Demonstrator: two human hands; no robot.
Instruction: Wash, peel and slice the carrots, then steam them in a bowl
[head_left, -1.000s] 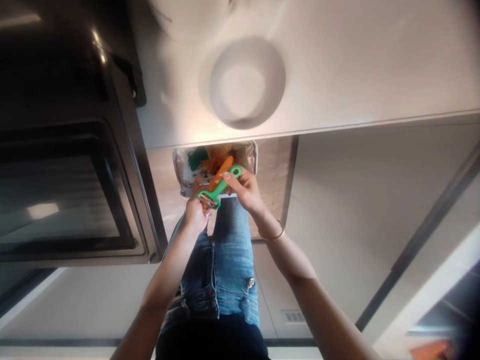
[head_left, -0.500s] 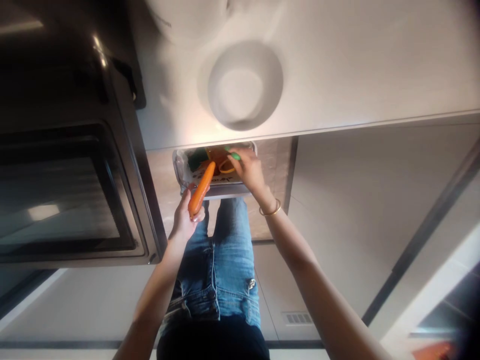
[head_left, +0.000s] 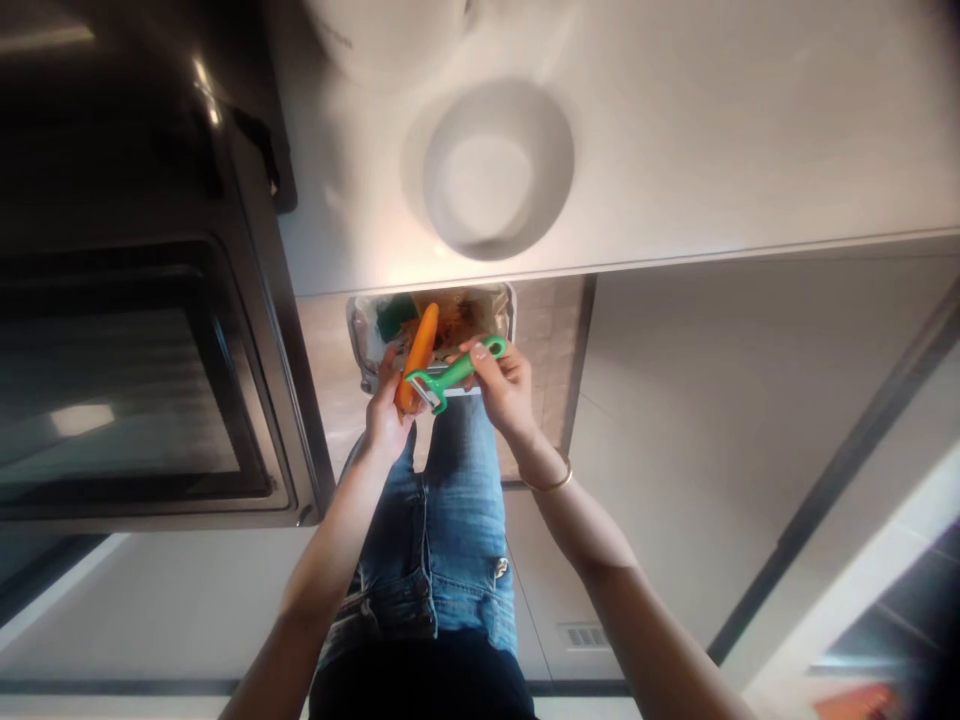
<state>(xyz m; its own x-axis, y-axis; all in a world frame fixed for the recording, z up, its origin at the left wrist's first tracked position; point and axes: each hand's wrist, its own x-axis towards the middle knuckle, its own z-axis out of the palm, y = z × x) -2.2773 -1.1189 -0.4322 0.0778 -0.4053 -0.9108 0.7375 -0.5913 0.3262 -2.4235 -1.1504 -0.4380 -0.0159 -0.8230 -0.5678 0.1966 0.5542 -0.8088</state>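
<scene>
A smooth orange carrot [head_left: 423,343] tilts upward over the bin, its lower end gripped by my left hand [head_left: 387,410]. My right hand [head_left: 505,388] is closed around the handle of a green peeler [head_left: 457,371]. The peeler's blade end lies over the lower part of the carrot; whether the blade touches it I cannot tell. Beneath both hands is a lined waste bin [head_left: 358,345], with orange peelings and something dark green inside.
A white bowl [head_left: 491,180] stands on the pale counter [head_left: 712,130] just beyond the bin. To the left is a dark oven with a glass door [head_left: 112,390]. White cabinet fronts [head_left: 712,400] run along the right.
My right hand has come back toward me, bringing the peeler from the bin's far side to the carrot's near end. The left hand and carrot have shifted slightly right and away.
</scene>
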